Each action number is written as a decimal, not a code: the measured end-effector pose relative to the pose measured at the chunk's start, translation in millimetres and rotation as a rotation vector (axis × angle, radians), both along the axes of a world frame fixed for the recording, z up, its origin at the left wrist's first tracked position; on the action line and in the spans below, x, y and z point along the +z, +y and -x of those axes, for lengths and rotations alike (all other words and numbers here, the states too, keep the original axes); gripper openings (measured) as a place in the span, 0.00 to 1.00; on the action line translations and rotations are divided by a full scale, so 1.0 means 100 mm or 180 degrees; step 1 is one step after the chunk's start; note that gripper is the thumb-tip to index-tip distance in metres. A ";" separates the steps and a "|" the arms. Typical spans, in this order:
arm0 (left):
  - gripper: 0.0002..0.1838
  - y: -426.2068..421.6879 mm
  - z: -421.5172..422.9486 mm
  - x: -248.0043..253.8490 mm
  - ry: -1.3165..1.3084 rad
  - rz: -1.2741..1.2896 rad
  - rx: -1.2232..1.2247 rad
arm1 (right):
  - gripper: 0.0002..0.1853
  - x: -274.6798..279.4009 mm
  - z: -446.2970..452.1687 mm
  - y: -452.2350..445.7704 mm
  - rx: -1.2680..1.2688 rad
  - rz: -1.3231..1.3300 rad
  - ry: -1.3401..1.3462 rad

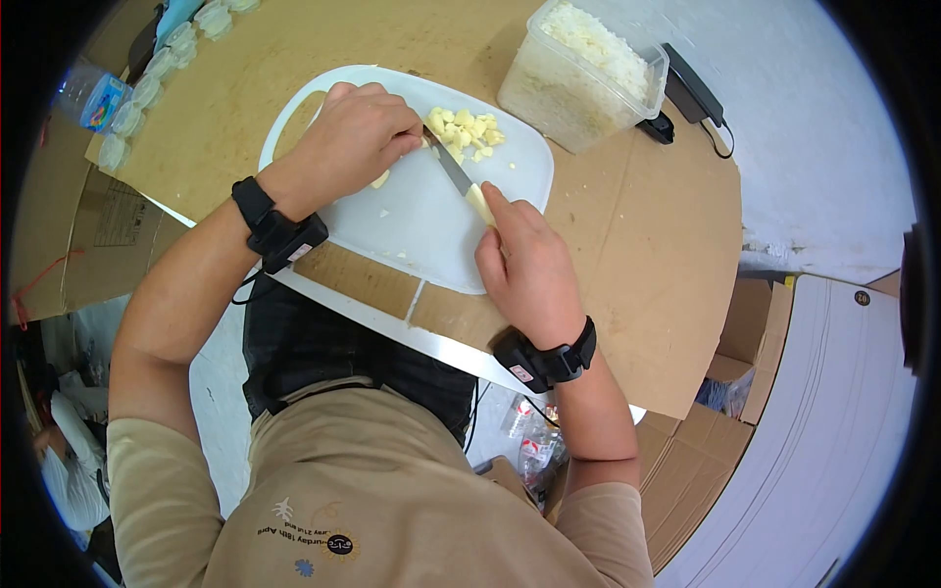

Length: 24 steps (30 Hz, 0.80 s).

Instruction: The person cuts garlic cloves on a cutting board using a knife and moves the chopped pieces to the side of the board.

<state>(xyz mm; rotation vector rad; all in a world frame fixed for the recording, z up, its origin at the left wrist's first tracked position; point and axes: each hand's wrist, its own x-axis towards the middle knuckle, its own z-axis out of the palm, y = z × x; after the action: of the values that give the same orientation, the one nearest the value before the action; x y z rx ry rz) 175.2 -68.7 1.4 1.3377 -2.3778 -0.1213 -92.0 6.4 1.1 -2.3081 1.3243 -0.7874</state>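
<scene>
My right hand (527, 257) is closed round the pale handle of a small knife (453, 169), whose blade points up and left over the white cutting board (392, 240). At the blade's tip, the fingers of my left hand (355, 139) are bent and pressed together on the board; what they hold is mostly hidden, with a bit of pale yellow showing beside the fingertips. Just right of the blade lies a pile of pale yellow chopped pieces (472, 130). A few small bits are scattered on the board, one slice under my left hand.
A clear tub of white shredded food (595, 73) stands behind the board to the right, beside a black power adapter (693, 83). Small clear cups (147, 93) line the table's left edge near a plastic bottle (93, 98). Brown cardboard (637, 265) covers the table.
</scene>
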 end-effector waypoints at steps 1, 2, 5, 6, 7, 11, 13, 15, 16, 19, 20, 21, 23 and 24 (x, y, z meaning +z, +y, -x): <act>0.04 0.00 0.00 0.00 0.0026 0.0033 -0.0006 | 0.24 0.00 0.00 0.00 0.0000 0.0016 -0.0007; 0.04 0.01 0.00 -0.01 0.0052 0.0065 -0.0010 | 0.24 -0.01 0.01 0.00 -0.0001 0.0016 -0.0007; 0.04 0.01 0.01 -0.01 0.0099 0.0102 -0.0100 | 0.24 -0.02 0.01 -0.01 -0.0003 0.0004 0.0067; 0.04 0.01 0.00 0.00 0.0099 0.0105 -0.0101 | 0.24 -0.02 0.01 -0.01 -0.0001 -0.0007 0.0077; 0.04 0.02 0.00 0.00 0.0088 0.0095 -0.0126 | 0.24 -0.02 0.01 -0.01 0.0001 -0.0020 0.0085; 0.04 0.04 -0.04 0.03 0.0013 0.0024 -0.0233 | 0.23 -0.02 0.01 -0.01 0.0049 -0.0064 -0.0008; 0.04 0.05 -0.06 0.02 0.0055 -0.0032 -0.0230 | 0.23 -0.04 0.02 -0.02 0.0096 -0.0064 -0.0068; 0.04 0.05 -0.08 0.00 0.0097 -0.0088 -0.0228 | 0.23 -0.03 0.02 -0.02 0.0093 -0.0087 -0.0058; 0.03 0.04 -0.09 -0.02 0.0114 -0.0048 -0.0231 | 0.23 -0.02 0.02 -0.02 0.0091 -0.0111 -0.0047; 0.03 0.04 -0.08 -0.04 0.0132 0.0058 -0.0205 | 0.23 -0.03 0.03 -0.02 0.0094 -0.0088 -0.0031; 0.03 0.04 -0.06 -0.03 0.0133 0.0123 -0.0176 | 0.23 -0.03 0.03 -0.02 0.0093 -0.0086 -0.0032; 0.03 0.04 -0.05 -0.02 0.0132 0.0125 -0.0178 | 0.23 -0.03 0.03 -0.02 0.0086 -0.0091 -0.0020; 0.03 0.03 -0.04 0.01 0.0192 0.0035 -0.0172 | 0.23 -0.02 0.03 -0.01 0.0076 -0.0095 -0.0010; 0.03 0.03 -0.04 0.01 0.0189 0.0036 -0.0174 | 0.23 -0.01 0.03 -0.01 0.0068 -0.0118 -0.0014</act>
<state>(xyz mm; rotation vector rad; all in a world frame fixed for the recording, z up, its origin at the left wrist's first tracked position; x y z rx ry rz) 178.9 -65.9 2.6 1.2470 -2.3625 -0.1609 -95.4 5.1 -0.1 -2.2865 1.2991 -0.7545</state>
